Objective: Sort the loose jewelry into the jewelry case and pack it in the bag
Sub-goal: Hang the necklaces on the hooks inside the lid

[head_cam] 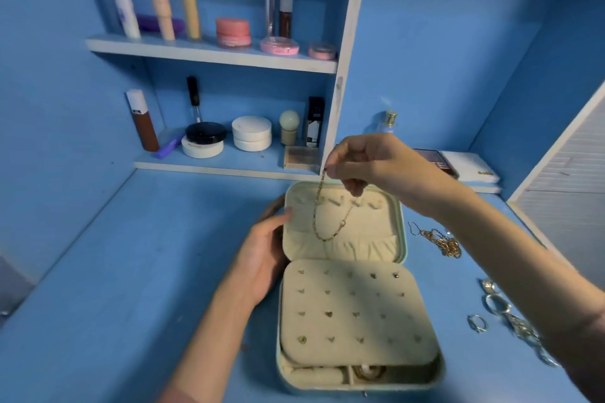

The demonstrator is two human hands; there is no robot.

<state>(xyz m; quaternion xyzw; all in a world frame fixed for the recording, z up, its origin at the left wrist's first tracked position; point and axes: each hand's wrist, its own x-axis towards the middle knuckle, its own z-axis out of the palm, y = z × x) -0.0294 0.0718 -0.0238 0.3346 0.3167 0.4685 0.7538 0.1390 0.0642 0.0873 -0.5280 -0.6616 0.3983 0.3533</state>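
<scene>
While the jewelry case [440, 370] lies open on the blue desk [131, 271], the step in hand is the sorting, and within it the hanging of 1 necklace. The right hand [370, 163] hovers at 12 o'clock above the raised lid [379, 226], its thumb and fingers pinching a thin beaded necklace [317, 209]. That necklace droops as a loop in front of the lid's cream lining, its low point just above the gathered pocket [360, 249]. The left hand [262, 255] grips the lid's edge at 9 o'clock, fingertips on the lining, steadying it upright.

A row of small hooks [337, 201] runs across the top of the lid, and the loop hangs close before them. By my reading, the next move calls for carrying the chain onto 1 hook and letting the slack drop into the pocket without a tangle. It is fine work, since the chain is limp and swings freely.

Much is left to do. A heap of gold chains [442, 240] lies at 3 o'clock of the lid, and several rings [497, 303] are scattered at 4 o'clock of the case. The earring panel [353, 311] at 6 o'clock of the lid carries a few studs. No bag is in view, so packing looks far off.
</scene>
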